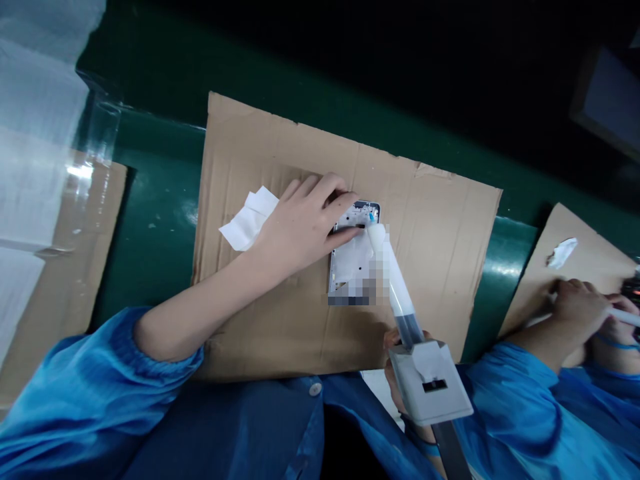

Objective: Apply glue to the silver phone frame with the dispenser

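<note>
On the green worktop [160,200] lies cardboard [440,220]. My left hand [300,223] presses fingers onto the phone frame [350,257], at its four o'clock. My right hand [397,373] grips the glue syringe [400,293], tip touching the frame.

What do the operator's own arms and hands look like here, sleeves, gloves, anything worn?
Both hands are bare: no gloves or rings visible on the left hand; the right hand is mostly hidden. Both arms wear a bright blue, slightly shiny smock; the left sleeve ends in a gathered, ribbed cuff pushed up the forearm. A round pale button sits on the smock front.
</note>
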Demonstrator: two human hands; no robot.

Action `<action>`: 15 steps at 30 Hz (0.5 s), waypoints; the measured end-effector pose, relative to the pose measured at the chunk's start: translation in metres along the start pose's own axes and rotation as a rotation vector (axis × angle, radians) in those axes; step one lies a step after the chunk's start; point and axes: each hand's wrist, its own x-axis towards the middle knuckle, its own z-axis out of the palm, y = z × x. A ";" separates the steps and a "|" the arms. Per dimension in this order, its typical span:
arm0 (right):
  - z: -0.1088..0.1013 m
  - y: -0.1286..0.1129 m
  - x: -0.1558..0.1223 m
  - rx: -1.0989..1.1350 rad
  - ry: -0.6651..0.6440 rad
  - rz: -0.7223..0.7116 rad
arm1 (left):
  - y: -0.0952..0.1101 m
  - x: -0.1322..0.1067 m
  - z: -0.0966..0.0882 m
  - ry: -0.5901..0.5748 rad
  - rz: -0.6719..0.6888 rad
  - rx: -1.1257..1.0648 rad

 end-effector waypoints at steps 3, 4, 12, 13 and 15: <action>-0.002 0.000 0.000 -0.006 -0.018 -0.017 | 0.000 0.000 0.000 0.007 0.006 -0.006; -0.002 -0.001 0.000 -0.006 -0.026 -0.017 | 0.000 0.000 0.000 0.011 0.008 -0.006; -0.007 -0.002 -0.003 0.011 -0.047 -0.002 | 0.001 0.000 0.000 0.005 0.006 0.004; -0.008 -0.001 -0.003 0.017 -0.050 -0.002 | 0.001 0.000 0.000 0.006 0.004 -0.003; -0.008 0.000 -0.003 0.035 -0.055 -0.012 | 0.001 0.000 0.000 0.009 0.003 -0.014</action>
